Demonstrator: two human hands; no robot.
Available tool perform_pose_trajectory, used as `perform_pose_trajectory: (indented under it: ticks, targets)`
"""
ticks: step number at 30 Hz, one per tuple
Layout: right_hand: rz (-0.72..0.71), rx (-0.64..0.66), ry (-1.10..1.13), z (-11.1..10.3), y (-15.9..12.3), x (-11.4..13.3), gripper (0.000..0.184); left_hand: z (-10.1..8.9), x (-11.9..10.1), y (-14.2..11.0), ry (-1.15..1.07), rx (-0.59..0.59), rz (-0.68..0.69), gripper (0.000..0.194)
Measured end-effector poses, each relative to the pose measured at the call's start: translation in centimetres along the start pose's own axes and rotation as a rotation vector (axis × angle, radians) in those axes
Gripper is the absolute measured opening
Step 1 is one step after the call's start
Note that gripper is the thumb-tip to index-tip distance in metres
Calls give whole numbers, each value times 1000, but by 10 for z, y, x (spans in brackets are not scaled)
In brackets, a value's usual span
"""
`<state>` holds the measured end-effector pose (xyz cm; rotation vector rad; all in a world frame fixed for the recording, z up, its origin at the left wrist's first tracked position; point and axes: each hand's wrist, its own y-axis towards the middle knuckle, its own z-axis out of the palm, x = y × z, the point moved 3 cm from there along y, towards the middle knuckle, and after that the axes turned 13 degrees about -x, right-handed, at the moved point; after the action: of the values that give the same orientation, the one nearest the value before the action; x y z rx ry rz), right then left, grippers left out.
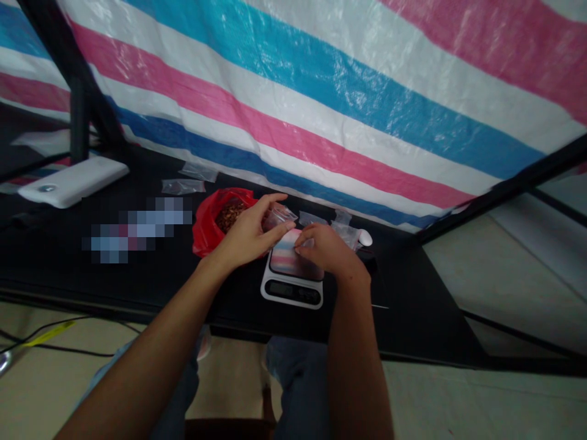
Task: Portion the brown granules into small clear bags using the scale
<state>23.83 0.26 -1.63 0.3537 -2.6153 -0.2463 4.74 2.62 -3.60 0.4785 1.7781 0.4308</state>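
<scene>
A small clear plastic bag (280, 213) sits between the thumb and fingers of my left hand (250, 231), above the far edge of a white kitchen scale (292, 287). The scale has a shiny reflective plate and a dark display strip in front. Over the plate's right side, my right hand (326, 245) has its fingers curled together; what they hold, if anything, is hidden. Left of the scale, partly behind my left hand, stands an open red plastic bag (207, 225) with small brown dried pieces (230, 215) inside.
More clear bags (183, 185) lie at the back left of the black table (238, 305), others (346, 233) behind my right hand beside a white spoon (365, 238). A white device (73, 181) lies far left. Striped sheeting (293, 128) hangs behind; cables (59, 342) run on the floor.
</scene>
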Motion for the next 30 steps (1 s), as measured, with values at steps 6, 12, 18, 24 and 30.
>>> perform_pose_trajectory:
  ticks: [6,12,18,24,30]
  targets:
    - [0,-34,37,-8,1,4,19,2,3,-1,17,51,15,66]
    - [-64,-300,237,-35,-2,13,15,6,0,-3,93,135,51,66]
    - [-103,-258,288,-33,-3,27,25,10,-6,-4,70,168,34,66]
    - [-85,-240,295,-26,-1,35,14,13,-8,-6,90,123,150,61]
    - [-64,-296,311,-19,9,41,17,6,-4,-5,173,99,189,74]
